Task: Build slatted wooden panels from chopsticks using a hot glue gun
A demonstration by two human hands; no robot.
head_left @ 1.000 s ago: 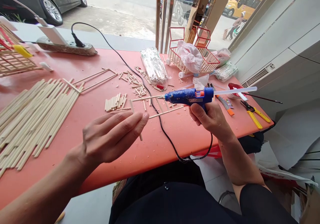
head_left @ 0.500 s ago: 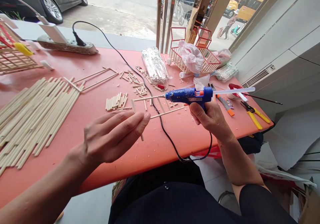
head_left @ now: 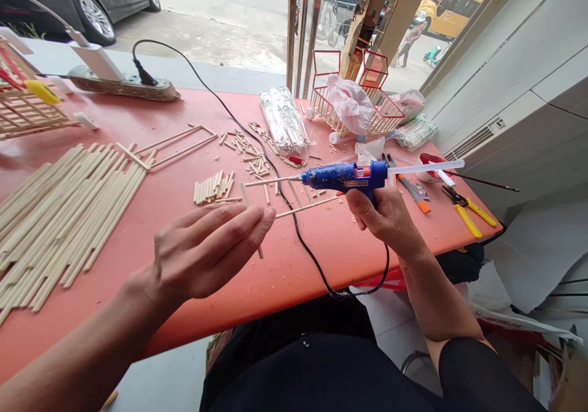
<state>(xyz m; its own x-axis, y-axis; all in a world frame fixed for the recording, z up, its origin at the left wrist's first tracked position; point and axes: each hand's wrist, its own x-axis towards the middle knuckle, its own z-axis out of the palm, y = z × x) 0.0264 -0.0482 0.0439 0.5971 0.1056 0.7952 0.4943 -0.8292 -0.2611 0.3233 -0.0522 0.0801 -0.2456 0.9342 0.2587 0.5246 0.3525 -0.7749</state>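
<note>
My right hand (head_left: pixel 388 216) is wrapped round the grip of a blue hot glue gun (head_left: pixel 337 176), level and pointing left. A clear glue stick (head_left: pixel 427 166) sticks out of its back end. The gun's nozzle is at one long side of a ladder-like frame of thin wooden sticks (head_left: pixel 315 204); whether they touch I cannot tell. With fingers closed, my left hand (head_left: pixel 209 250) grips the left end of this frame above the table. The fingers hide part of it. Short cut sticks (head_left: pixel 214 187) lie in a row just beyond my left hand.
Long wooden sticks (head_left: pixel 59 216) cover the table's left side. A wrapped stick bundle (head_left: pixel 285 121) and a stick-built basket (head_left: pixel 321 97) stand at the back. Yellow-handled pliers (head_left: pixel 468 219) lie at right. A black cord (head_left: pixel 301 234) crosses the table from the power strip (head_left: pixel 126 86).
The glue gun has shifted slightly left along the stick frame with my right hand. My left hand stays in place. Outside, a passer-by has moved left.
</note>
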